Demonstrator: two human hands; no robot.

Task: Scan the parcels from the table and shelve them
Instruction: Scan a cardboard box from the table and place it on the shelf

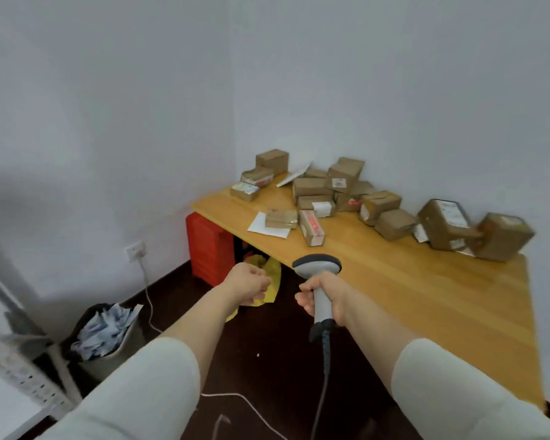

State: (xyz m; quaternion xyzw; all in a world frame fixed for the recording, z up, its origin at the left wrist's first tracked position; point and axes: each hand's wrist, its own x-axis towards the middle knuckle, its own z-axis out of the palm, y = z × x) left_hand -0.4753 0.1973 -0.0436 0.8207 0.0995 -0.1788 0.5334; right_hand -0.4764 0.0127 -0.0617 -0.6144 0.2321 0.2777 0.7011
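Your right hand (323, 300) is wrapped tight round the handle of the scanner (316, 266), and the scanner's head points out toward the table (426, 287). You hold it that way so its front can face a label when a box comes close. Its cord (323, 392) hangs down from the handle to the floor. Your left hand (248, 282) holds nothing. Its fingers are loosely curled and it is out in front, free to pick up a box. The parcels (313, 187) are all on the table, piled mostly at the back by the wall, well apart from both hands. The long box (311, 227) is nearest the front edge, so I think it is the easy one to take first. The grey rack (19, 369) at your left is blurry, but it may be the shelf. I cannot see any box on it, so the job seems near its start
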